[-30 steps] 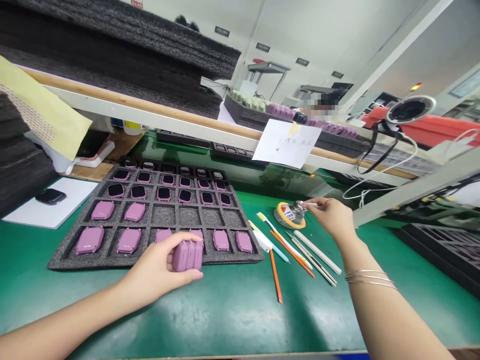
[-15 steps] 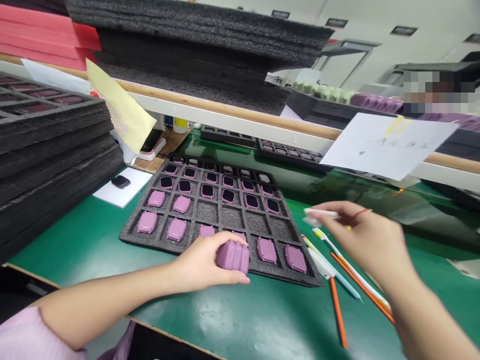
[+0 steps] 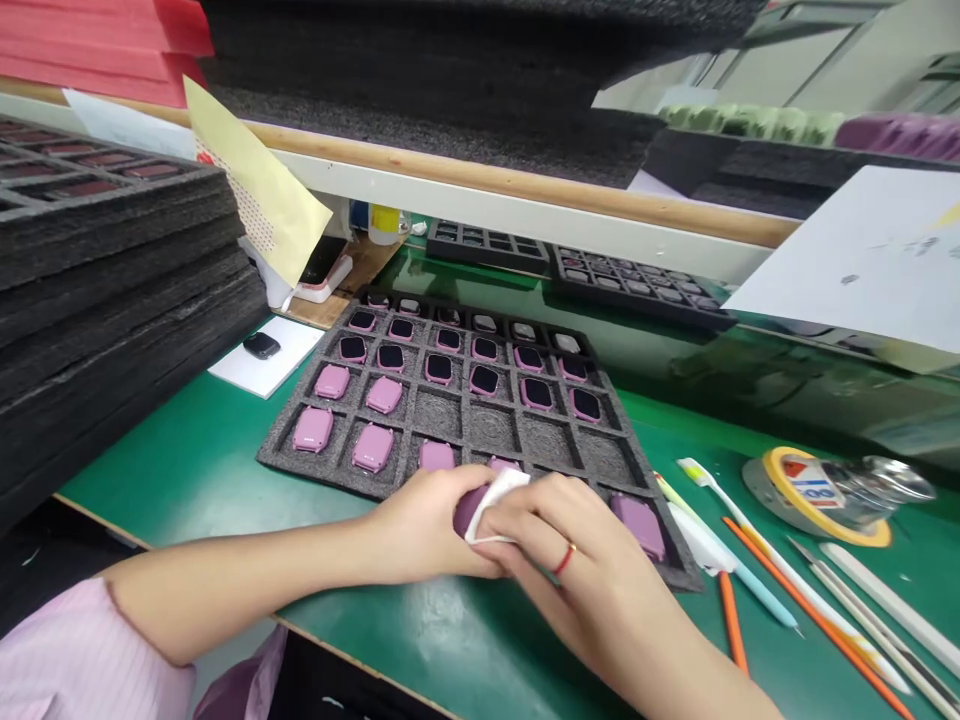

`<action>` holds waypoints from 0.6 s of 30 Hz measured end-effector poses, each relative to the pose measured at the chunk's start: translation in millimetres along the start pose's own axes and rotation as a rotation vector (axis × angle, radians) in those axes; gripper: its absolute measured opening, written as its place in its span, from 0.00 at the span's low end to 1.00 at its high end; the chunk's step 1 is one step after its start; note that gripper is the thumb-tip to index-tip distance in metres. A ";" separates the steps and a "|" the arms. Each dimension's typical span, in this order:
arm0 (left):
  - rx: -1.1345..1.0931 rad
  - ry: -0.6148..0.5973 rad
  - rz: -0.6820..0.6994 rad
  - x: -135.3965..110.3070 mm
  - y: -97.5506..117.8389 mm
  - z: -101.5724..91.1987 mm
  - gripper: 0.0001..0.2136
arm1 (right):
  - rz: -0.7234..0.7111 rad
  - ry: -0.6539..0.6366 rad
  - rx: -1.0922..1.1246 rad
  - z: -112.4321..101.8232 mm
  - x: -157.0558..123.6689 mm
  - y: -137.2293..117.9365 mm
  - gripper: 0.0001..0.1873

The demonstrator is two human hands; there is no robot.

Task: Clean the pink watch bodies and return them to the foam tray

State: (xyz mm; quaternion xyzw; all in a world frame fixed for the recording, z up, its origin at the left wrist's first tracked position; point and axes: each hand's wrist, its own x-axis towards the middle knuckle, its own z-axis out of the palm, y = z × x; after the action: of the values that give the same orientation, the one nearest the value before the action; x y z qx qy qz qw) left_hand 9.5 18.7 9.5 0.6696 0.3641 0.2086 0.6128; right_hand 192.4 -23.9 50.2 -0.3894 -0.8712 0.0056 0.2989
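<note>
A stack of black foam trays [image 3: 112,300] sits on the green mat [image 3: 187,470], well apart from a toothbrush [image 3: 720,490], an orange pencil [image 3: 733,620] and a glass jar [image 3: 877,485].

Left-hand grip [image 3: 420,525] holds a pink watch body [image 3: 466,512] while right-hand grip [image 3: 577,570] presses a white wipe [image 3: 499,505] onto it, just over the grey foam tray [image 3: 279,458] of pink watches, on the green surface [image 3: 150,490].
</note>
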 end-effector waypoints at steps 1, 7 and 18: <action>0.000 0.001 0.002 -0.2 0.0 0.1 0.22 | -0.008 -0.002 -0.022 -0.3 0.0 -0.8 0.08; 0.013 -0.018 -0.005 -1.4 2.8 -0.6 0.22 | -0.025 0.029 -0.064 0.7 -1.9 -4.1 0.08; -0.249 0.008 -0.023 -6.5 13.7 -0.6 0.29 | 0.254 0.214 -0.089 -33.7 -28.6 10.9 0.04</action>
State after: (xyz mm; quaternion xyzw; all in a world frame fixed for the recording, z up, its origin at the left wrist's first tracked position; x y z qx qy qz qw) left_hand 8.0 14.4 24.0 0.5834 0.3454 0.2479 0.6920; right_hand 232.3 -43.3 60.5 -0.5075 -0.7777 -0.0369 0.3692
